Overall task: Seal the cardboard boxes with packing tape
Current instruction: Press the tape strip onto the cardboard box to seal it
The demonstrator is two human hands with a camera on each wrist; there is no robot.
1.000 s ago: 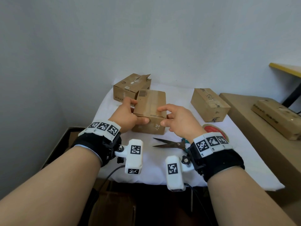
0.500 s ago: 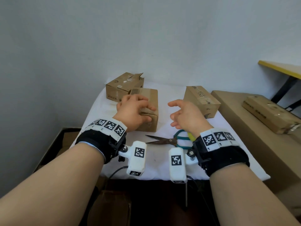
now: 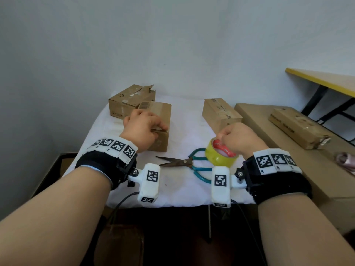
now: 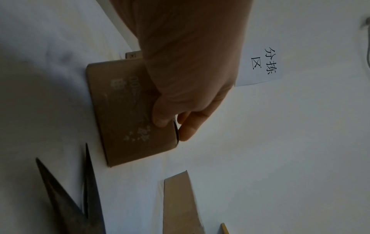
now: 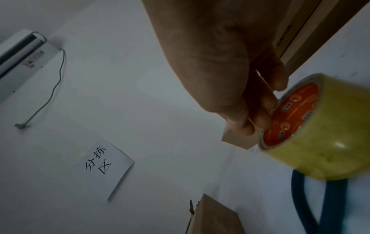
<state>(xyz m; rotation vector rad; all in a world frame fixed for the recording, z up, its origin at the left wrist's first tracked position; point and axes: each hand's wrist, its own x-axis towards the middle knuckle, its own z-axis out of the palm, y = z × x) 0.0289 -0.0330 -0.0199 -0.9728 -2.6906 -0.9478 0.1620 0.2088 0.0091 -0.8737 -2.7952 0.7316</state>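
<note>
The left hand grips the near box left of centre in the head view, fingers curled over its top edge and thumb against its near face; the box rests on the white tabletop. Just behind it, toward the upper left, stands a second box with a torn flap. A third box lies right of centre. The right hand grasps the yellow tape roll, fingers hooked into its red core, the roll tilted just above the scissors, whose teal handles lie below it at centre. Further right, a long box lies on a brown surface.
</note>
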